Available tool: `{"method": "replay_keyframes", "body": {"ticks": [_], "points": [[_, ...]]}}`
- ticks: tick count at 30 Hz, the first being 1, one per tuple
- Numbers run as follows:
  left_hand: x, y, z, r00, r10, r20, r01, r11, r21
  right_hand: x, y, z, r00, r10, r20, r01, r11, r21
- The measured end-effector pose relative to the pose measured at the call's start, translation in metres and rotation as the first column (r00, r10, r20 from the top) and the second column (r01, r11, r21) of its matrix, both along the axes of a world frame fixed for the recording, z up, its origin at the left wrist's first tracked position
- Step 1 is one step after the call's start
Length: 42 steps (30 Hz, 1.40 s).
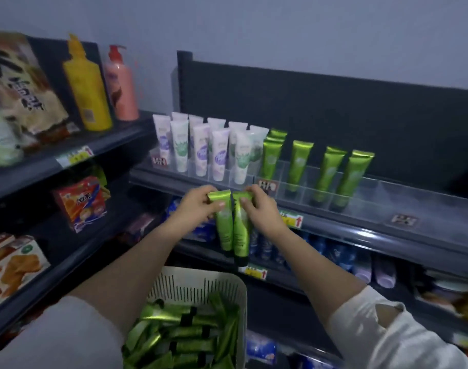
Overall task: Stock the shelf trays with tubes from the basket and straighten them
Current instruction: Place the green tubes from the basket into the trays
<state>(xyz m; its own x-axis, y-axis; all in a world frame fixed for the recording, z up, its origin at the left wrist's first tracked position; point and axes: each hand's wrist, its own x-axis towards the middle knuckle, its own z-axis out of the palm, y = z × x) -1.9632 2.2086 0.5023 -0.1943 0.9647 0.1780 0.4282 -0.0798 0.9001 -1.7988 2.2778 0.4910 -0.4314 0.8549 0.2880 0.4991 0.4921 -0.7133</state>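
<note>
Pair of green tubes upright side by side, touching, caps down, just in front of shelf front edge, above basket rim. L hand pinching one crimped top, R hand pinching other. Other green tubes standing in clear tray; white tubes twd shelf's left end.

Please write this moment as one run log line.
left hand: holds left green tube | right hand: holds right green tube | both: side by side, caps down, before shelf tray | basket: more green tubes inside
</note>
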Motion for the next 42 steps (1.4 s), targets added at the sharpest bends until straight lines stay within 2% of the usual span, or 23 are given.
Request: {"method": "replay_keyframes", "body": {"ticks": [8,14,19,22,25,28,33,35,38,42], "points": [[0.103,0.042,0.088,0.993,-0.105,-0.061,0.116,0.962,0.246,0.095,0.022,0.078,0.944,-0.155,-0.290,0.213,0.960,0.182],[0.190,0.071,0.130,0.978,-0.097,-0.187,0.159,0.923,0.352,0.188,0.059,0.119,0.880,-0.319,-0.352,0.426,0.859,0.286],[0.243,0.097,0.141,0.942,-0.043,-0.332,0.170,0.916,0.363,0.245,0.095,0.132,0.871,-0.456,-0.181,0.490,0.785,0.379],[0.267,0.116,0.139,0.860,0.028,-0.509,0.188,0.910,0.369,0.265,0.116,0.124,0.894,-0.445,-0.050,0.430,0.824,0.370],[0.286,0.133,0.134,0.793,0.075,-0.605,0.167,0.928,0.334,0.278,0.136,0.108,0.930,-0.367,0.027,0.344,0.892,0.295],[0.298,0.144,0.126,0.759,0.077,-0.647,0.143,0.949,0.281,0.287,0.149,0.096,0.947,-0.310,0.081,0.281,0.925,0.254],[0.307,0.160,0.114,0.756,0.034,-0.653,0.132,0.970,0.205,0.293,0.159,0.099,0.985,-0.167,0.041,0.161,0.980,0.115],[0.311,0.164,0.112,0.749,-0.019,-0.662,0.150,0.978,0.142,0.295,0.163,0.103,0.991,-0.130,0.037,0.125,0.985,0.116],[0.316,0.170,0.108,0.688,-0.092,-0.719,0.162,0.986,0.029,0.297,0.165,0.106,0.989,-0.139,0.051,0.131,0.982,0.138],[0.312,0.174,0.111,0.645,-0.068,-0.761,0.145,0.989,0.034,0.296,0.168,0.110,0.969,-0.176,0.174,0.148,0.975,0.164]]}}
